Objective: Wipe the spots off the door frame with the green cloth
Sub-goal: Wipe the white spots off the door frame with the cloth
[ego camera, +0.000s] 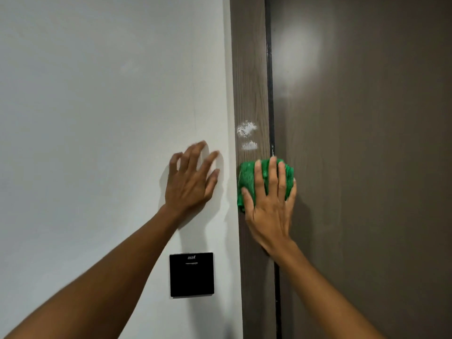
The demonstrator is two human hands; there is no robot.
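Observation:
The brown wood-grain door frame [249,69] runs top to bottom through the middle of the view. Two white powdery spots [246,129] sit on it, one above the other, just above my right hand. My right hand [270,206] presses a bunched green cloth [247,177] flat against the frame, fingers spread over it. My left hand [189,182] is at the white wall left of the frame, fingers apart and slightly blurred, holding nothing.
A black square wall panel [191,274] is mounted on the white wall [97,118] below my left hand. The dark brown door [367,167] fills the right side, with a narrow dark gap [270,94] between it and the frame.

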